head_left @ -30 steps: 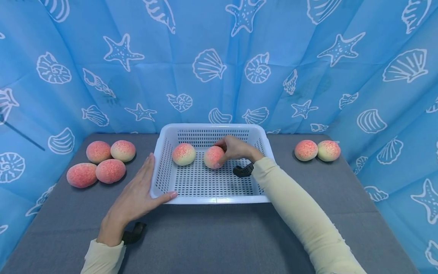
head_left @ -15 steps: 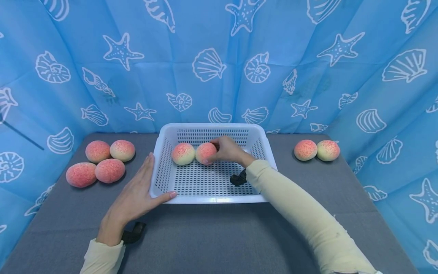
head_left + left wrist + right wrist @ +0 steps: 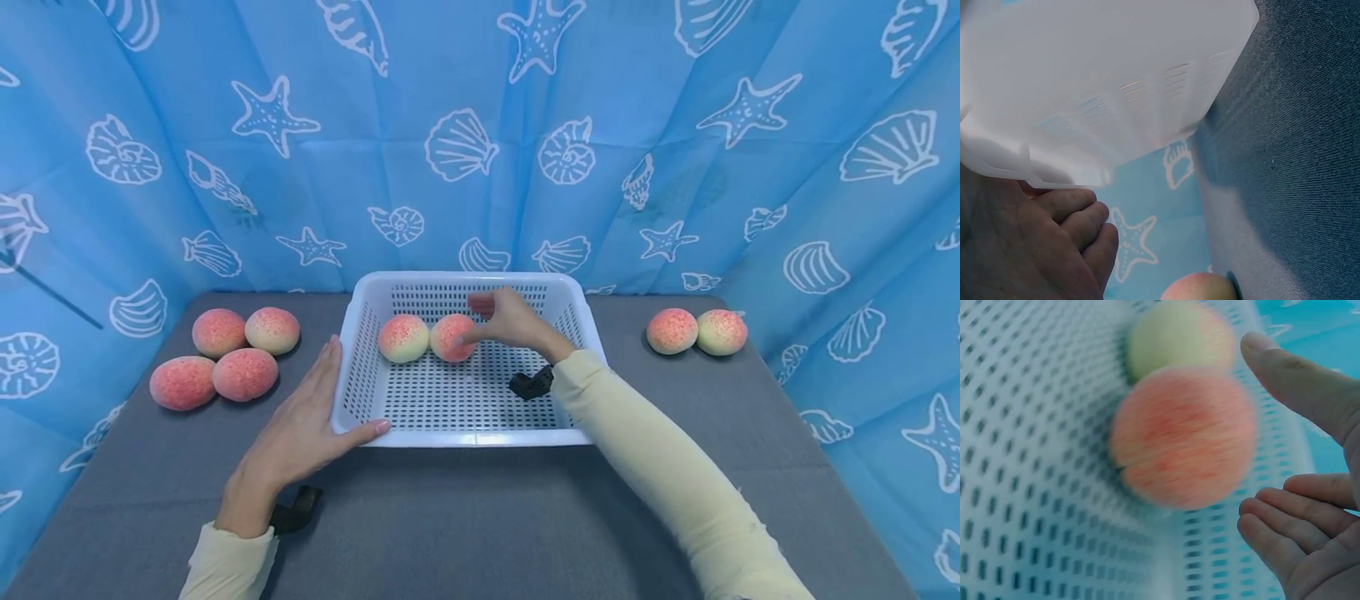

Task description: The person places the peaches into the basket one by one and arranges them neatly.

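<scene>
Inside the white plastic basket [image 3: 471, 438] two peaches sit side by side: a paler one [image 3: 403, 338] on the left and a redder one [image 3: 453, 337] on the right. My right hand [image 3: 513, 321] is over the basket just right of the redder peach, thumb spread from the fingers and nothing in its grasp. In the right wrist view a gap shows between the fingers and the redder peach [image 3: 1184, 437]. My left hand [image 3: 303, 425] rests on the basket's left side, its fingers straight along the outer wall and its thumb on the front rim.
Several peaches [image 3: 245, 374] are grouped on the grey cloth left of the basket. Two more, a redder peach [image 3: 672, 331] and a paler peach [image 3: 722, 332], stand together on the right. A blue curtain [image 3: 480, 167] with white shell prints hangs close behind the basket.
My right hand has moved the redder peach left until it sits beside the paler one, then let go and drawn back to the right. The left hand has stayed at the basket.
</scene>
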`<state>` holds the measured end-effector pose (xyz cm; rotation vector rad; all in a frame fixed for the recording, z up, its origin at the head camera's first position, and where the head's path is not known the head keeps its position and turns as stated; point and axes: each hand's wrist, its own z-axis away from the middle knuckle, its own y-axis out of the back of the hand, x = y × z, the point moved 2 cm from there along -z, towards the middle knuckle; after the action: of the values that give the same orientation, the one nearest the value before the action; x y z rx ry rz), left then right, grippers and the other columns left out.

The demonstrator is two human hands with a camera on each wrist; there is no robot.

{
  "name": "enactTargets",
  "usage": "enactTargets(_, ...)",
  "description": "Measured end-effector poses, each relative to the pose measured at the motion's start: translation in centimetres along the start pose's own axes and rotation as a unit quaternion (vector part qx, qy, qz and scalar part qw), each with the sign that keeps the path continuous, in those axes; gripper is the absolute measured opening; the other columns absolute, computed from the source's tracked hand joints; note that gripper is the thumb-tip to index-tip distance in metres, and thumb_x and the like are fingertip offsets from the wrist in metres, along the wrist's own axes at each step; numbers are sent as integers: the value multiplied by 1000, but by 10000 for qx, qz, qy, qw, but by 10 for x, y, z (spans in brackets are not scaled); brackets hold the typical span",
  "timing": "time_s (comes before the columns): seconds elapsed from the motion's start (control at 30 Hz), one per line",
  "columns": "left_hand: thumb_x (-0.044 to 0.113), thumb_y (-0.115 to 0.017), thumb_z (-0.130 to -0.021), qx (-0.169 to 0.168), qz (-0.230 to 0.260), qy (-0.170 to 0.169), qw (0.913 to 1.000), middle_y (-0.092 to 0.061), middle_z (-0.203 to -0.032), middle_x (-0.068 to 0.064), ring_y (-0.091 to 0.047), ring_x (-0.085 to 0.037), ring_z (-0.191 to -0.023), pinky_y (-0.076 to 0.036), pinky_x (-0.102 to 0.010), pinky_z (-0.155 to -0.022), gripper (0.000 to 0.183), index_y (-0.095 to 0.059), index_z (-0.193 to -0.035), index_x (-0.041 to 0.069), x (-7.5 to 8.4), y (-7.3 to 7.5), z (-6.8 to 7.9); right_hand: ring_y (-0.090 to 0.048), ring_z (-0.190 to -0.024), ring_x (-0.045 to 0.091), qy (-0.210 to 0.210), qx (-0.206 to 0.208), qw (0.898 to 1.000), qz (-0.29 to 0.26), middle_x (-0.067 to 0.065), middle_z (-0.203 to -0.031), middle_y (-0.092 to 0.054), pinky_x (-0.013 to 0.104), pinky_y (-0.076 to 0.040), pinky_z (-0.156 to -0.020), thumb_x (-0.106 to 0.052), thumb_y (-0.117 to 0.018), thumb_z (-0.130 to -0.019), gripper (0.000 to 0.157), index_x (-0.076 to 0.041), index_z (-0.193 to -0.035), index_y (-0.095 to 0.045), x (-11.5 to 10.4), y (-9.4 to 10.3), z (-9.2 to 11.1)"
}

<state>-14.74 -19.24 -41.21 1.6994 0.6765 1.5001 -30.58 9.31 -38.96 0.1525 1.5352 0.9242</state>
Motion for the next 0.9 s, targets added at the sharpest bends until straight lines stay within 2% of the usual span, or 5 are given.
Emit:
enactTargets(0.17,74,-72,-78,14,-45,13,10000,4,-170,-9,-5,-37,-155,-20,-70,-113,130,16,-161,24,0,-1,0,-51,-136,32,458,195,9965,-672,19,-148,-51,43,-42,-110,-26,-90,-79,87,5,-148,-47,-10,21,14)
enactTargets(0.37,73,-72,-78,18,-52,25,10000,6,-170,-7,-3,-36,-155,-19,-69,-114,130,16,-160,24,-1,-1,0,-51,-136,33,924,461,9817,-1601,20,-148,-51,38,-44,-108,-12,-86,-83,78,6,-148,-46,-22,48,47)
enactTargets(0.47,74,-71,-79,4,-73,44,10000,6,-170,-8,-2,-36,-155,-18,-70,-114,130,16,-160,23,-1,-1,-1,-51,-136,31,1119,627,9739,-1872,19,-148,-52,33,-46,-106,-8,-84,-85,75,5,-149,-46,-23,60,65)
enactTargets(0.73,74,-71,-78,24,-76,16,10000,4,-170,-10,-3,-36,-155,-19,-69,-114,130,16,-160,24,-1,-2,0,-52,-135,31,1493,1454,9486,-2380,25,-147,-50,30,-47,-103,3,-81,-84,74,6,-148,-46,-3,80,112)
enactTargets(0.9,74,-71,-78,27,-102,13,9999,3,-170,-10,-3,-35,-155,-19,-69,-114,130,16,-160,24,-2,-2,-1,-53,-135,31,1451,1914,9368,-2545,27,-147,-50,28,-47,-102,8,-79,-83,74,8,-148,-44,14,84,133)
